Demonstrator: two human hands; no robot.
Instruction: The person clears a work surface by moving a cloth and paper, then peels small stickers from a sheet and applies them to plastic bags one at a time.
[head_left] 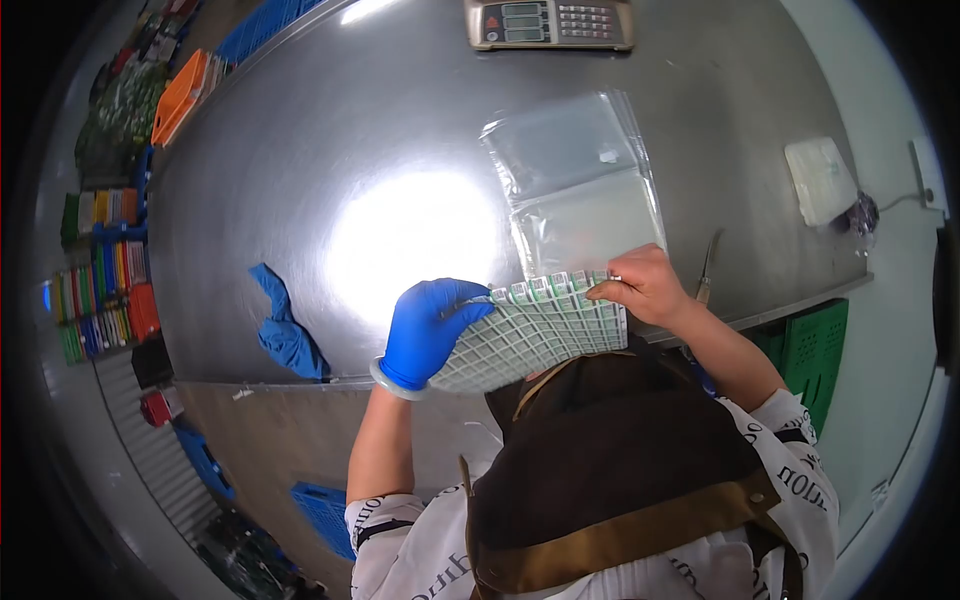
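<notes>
A flat, slightly bowed tray (530,335) with a white gridded surface of small square cells is held over the near edge of the desk (300,150), a broad sheet of brushed steel with a bright glare patch at its middle. The tray is gripped at its left end by the left hand (432,328), which is covered by a smooth blue glove and has its fingers curled around the rim; a pale ring is seen at that wrist. The right corner of the tray is pinched by the bare right hand (645,287), fingers closed on the top edge. Just beyond the tray, a stack of clear, glossy plastic bags (575,185) is laid flat on the desk, rectangular in shape; their number cannot be told. One crumpled blue cloth or glove (285,325) is left near the front-left edge. One weighing scale (550,22) with a keypad and display is set at the far edge. One thin metal tool (708,268), possibly scissors, is seen beside the right hand. One whitish rectangular packet (820,180) is placed well apart at the right.
</notes>
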